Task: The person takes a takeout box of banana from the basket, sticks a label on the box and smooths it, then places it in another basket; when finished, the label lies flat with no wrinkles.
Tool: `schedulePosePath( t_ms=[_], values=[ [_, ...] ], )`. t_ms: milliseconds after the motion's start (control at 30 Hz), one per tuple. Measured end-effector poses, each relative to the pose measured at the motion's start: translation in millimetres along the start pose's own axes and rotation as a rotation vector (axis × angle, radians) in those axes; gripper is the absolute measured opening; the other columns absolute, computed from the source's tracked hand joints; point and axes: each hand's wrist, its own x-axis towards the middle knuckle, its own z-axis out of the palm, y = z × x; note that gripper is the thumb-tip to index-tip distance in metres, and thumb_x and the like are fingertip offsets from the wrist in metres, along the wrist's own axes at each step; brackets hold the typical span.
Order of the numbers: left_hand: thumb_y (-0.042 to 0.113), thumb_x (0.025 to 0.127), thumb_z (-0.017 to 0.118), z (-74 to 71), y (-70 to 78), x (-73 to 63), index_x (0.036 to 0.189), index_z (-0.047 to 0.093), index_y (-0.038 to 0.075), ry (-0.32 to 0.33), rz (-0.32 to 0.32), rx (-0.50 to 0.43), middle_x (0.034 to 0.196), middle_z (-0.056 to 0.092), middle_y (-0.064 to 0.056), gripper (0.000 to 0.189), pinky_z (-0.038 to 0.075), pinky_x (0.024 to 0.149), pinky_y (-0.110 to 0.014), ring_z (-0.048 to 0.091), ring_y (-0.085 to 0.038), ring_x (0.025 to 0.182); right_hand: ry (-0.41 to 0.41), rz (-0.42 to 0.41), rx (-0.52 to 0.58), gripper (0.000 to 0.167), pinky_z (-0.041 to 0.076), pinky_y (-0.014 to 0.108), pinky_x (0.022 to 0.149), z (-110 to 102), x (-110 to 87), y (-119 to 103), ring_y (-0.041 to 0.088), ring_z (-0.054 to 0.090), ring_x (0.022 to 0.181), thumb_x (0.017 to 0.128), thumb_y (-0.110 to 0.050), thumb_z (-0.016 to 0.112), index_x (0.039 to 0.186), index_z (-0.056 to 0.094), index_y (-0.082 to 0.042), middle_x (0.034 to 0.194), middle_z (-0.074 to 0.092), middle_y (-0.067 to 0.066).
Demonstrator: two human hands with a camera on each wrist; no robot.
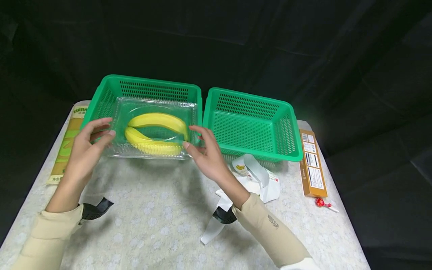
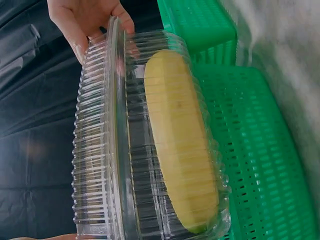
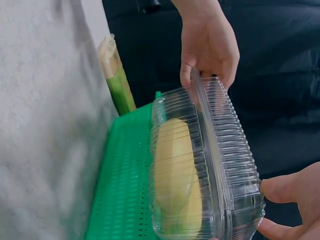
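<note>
At the left side of the frame, a long flat packet in green and brown (image 1: 67, 150) lies on the table (image 1: 152, 210), which has a pale cloth with a flower pattern. Next comes the left hand (image 1: 86, 148): its grip is partly closed, with thumb and fingers pinching the left edge of a transparent plastic box with ribbed walls (image 1: 120, 114). This box is held up at the left of the centre, and in the head view it covers a part of a green plastic basket with slotted walls (image 1: 152, 81). Inside the box lie two yellow bananas (image 1: 156, 119). The right hand (image 1: 207, 153) has the opposite edge of the box in its grip, also between bent thumb and fingers.

Just beside the first basket, a second green plastic basket (image 1: 249, 96) stands right of the centre. Below it lies a crumpled white wrapper (image 1: 271, 189), partly hidden by the right forearm. At the right side, an orange carton with white labels (image 1: 313, 165) lies near this basket, and a red-wrapped lollipop (image 1: 319, 202) rests just below the carton.
</note>
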Motion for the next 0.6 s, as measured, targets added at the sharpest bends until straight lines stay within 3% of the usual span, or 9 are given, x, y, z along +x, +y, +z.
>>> schedulePosePath(
  t_ms=[167,400,600],
  values=[
    [0.024,0.103,0.055,1.1,-1.3,-10.4,0.148,0.048,0.013,-0.01,-0.01,0.025,0.133,0.049,0.006,0.047,0.047,0.076,-0.007,0.047,0.003,0.109,0.0,0.002,0.025,0.051,0.051,0.047,0.102,-2.3,-11.0,3.2,0.028,0.045,0.132,0.099,-0.023,0.063,0.147,0.048,-0.013,0.147,0.043,0.007],
    [0.025,0.102,0.057,-1.7,-4.5,-24.9,0.148,0.048,0.017,-0.06,-0.039,-0.036,0.119,0.05,0.02,0.047,0.051,0.075,-0.011,0.052,0.001,0.104,0.025,-0.021,0.028,0.051,0.052,0.047,0.099,-2.8,-31.7,10.5,0.029,0.047,0.13,0.097,-0.02,0.066,0.145,0.05,-0.012,0.148,0.045,0.006],
    [0.024,0.101,0.06,0.9,-7.2,-34.8,0.146,0.049,0.017,-0.067,-0.045,-0.058,0.116,0.053,0.017,0.046,0.055,0.07,-0.017,0.055,-0.001,0.098,0.044,-0.014,0.049,0.05,0.051,0.046,0.098,-6.4,-47.3,12.3,0.029,0.048,0.13,0.097,-0.018,0.067,0.144,0.051,-0.015,0.147,0.048,0.003]
  ],
)
